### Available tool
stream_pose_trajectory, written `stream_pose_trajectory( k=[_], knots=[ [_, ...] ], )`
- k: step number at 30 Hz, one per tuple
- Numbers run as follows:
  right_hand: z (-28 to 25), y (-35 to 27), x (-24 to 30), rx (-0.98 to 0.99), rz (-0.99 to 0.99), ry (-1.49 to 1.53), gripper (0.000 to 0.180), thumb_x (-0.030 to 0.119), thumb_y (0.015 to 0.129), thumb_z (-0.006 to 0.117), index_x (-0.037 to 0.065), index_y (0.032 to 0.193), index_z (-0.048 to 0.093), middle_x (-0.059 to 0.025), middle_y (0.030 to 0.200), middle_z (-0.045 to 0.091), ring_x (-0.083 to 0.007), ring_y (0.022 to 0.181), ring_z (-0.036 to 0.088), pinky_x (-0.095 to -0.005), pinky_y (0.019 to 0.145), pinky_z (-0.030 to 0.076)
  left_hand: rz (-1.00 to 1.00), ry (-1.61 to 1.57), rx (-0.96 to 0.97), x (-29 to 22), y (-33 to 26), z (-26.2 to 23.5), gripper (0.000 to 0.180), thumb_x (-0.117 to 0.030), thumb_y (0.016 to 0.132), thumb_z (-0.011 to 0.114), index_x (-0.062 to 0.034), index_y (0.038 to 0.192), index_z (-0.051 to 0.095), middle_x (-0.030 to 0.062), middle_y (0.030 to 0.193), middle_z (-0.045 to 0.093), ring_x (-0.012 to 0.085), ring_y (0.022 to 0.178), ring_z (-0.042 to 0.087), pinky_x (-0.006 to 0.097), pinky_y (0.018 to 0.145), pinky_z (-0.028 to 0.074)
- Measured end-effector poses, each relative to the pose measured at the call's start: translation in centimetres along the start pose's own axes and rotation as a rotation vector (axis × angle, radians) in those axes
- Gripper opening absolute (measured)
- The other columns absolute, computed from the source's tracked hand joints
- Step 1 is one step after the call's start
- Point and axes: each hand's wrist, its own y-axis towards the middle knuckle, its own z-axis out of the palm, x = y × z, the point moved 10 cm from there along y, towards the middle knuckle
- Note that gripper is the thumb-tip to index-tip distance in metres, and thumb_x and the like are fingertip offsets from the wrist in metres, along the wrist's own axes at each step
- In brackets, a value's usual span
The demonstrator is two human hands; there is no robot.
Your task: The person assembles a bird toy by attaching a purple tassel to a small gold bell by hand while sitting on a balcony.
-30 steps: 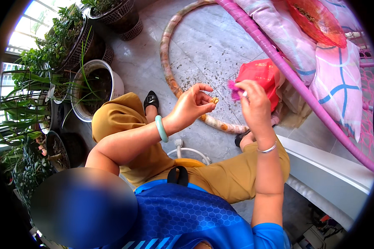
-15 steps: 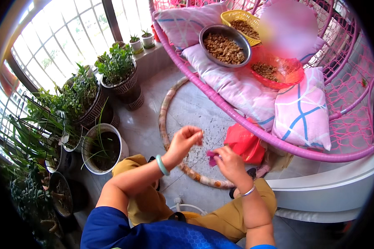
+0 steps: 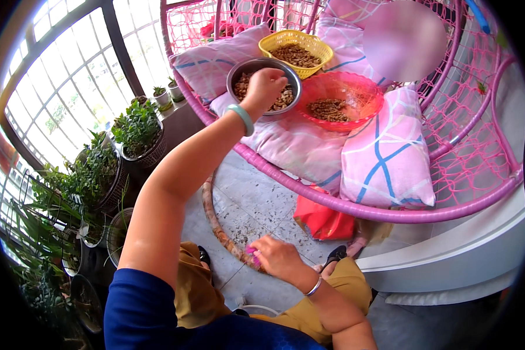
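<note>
My left hand (image 3: 266, 88) reaches over the grey metal bowl (image 3: 293, 78) on the cushioned hanging chair. Its fingers are bent down and together toward the small brown nut-like pieces (image 3: 241, 87) inside; what they grip, if anything, is hidden. In front of my knees, my right hand (image 3: 280, 259) is closed on a small purple object (image 3: 253, 254), its exact kind unclear. A yellow basket (image 3: 326, 51) with brown pieces stands behind the bowl. Beside it, a red translucent basket (image 3: 364, 108) contains more small brown pieces.
A pink rim (image 3: 309, 195) edges the hanging chair, which carries patterned cushions (image 3: 385, 157). Below hangs a red bag (image 3: 324, 219). A ring-shaped tube (image 3: 216, 227) lies on the tiled floor among dark scattered bits. Potted plants (image 3: 137, 131) line the left side by the barred window.
My left hand has moved forward and up, from above the floor to the metal bowl. My right hand, still with the purple object, has shifted left and nearer to me. The view has shifted.
</note>
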Motion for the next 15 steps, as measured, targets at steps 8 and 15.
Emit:
stream_pose_trajectory(
  k=[8,15],
  knots=[
    [1.1,0.5,3.8,0.000,-0.150,0.035,0.006,0.006,0.076,0.054,0.007,0.082,0.052,-0.0094,0.078,0.053,-0.0260,0.071,0.061,-0.0364,0.057,0.050,0.501,0.670,0.553,2.5,3.2,16.8,0.018,-0.016,0.073,0.060,-0.0010,0.082,0.066,0.0192,0.075,0.062,0.0330,0.068,0.060,0.040,0.063,0.048],
    [3.2,-0.1,3.0,0.107,-0.111,-0.004,0.008,0.006,0.073,0.054,0.005,0.081,0.054,-0.0095,0.077,0.054,-0.0227,0.071,0.061,-0.0337,0.057,0.050,0.638,0.973,0.782,8.8,3.3,24.0,0.018,-0.019,0.075,0.059,-0.0027,0.075,0.066,0.0162,0.068,0.061,0.0293,0.061,0.059,0.041,0.056,0.047]
  ],
)
